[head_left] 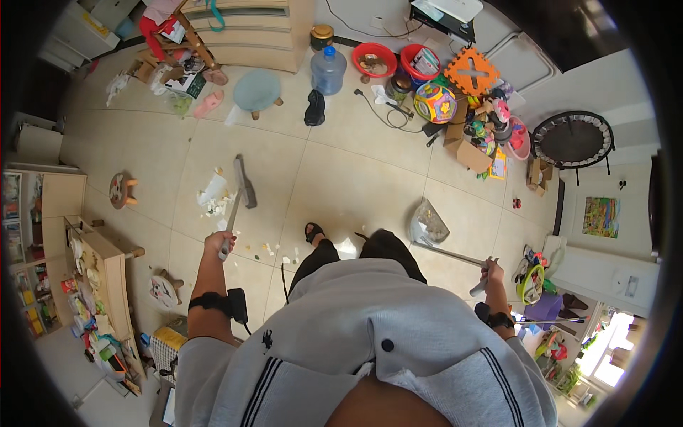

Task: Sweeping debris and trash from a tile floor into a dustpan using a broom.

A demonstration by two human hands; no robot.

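Note:
My left hand (218, 243) is closed round the handle of a broom (245, 183), whose grey head rests on the tiled floor. Just left of the broom head lies a pile of white paper and crumbly scraps (213, 193). More small scraps (267, 249) are scattered nearer my feet. On the right, my right hand (491, 270) grips the long handle of a grey dustpan (430, 222), which is down on the floor. Some pale litter shows inside the pan. My sandalled foot (313, 231) stands between the two tools.
Small stools (122, 191) stand at left, by a cluttered low cabinet (107, 270). Ahead are a pale blue stool (257, 91), a water jug (328, 71) and a black bag (314, 108). A cable (384, 117), toys and a cardboard box (466, 148) lie at far right, near a trampoline (573, 139).

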